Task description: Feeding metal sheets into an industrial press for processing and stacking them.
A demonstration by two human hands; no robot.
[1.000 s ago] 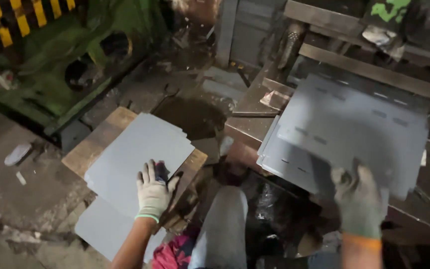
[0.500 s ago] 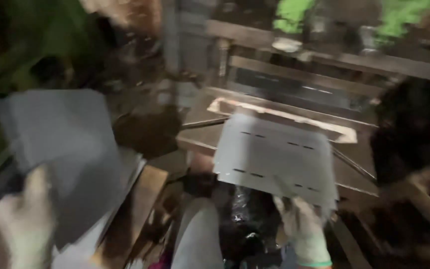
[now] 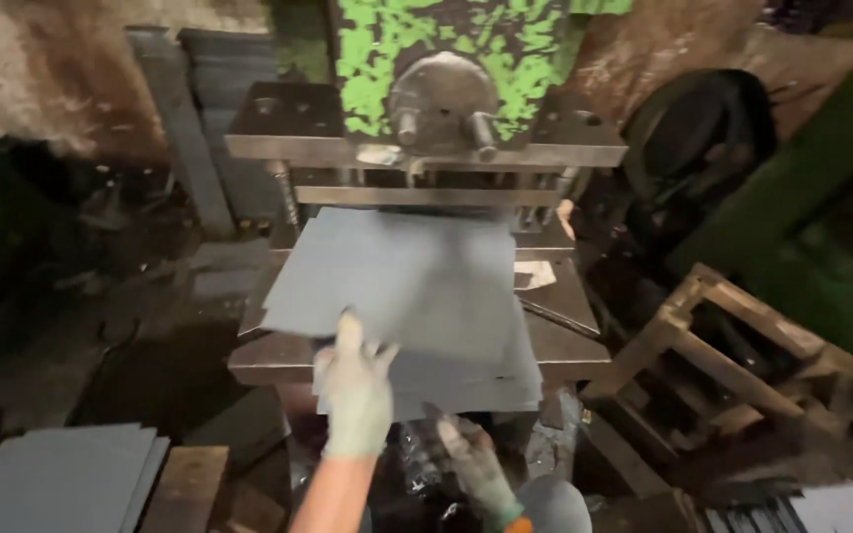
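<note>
Two gloved hands at lower centre of frame — left hand grips the near edge of a grey metal sheet lying mid-frame on the press bed; right hand below it, fingers loosely spread, holding nothing — sheet stack lower left.

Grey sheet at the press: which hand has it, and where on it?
The gloved left hand holds the grey metal sheet at its near edge, towards the left corner. The right hand is below it; contact cannot be told.
</note>
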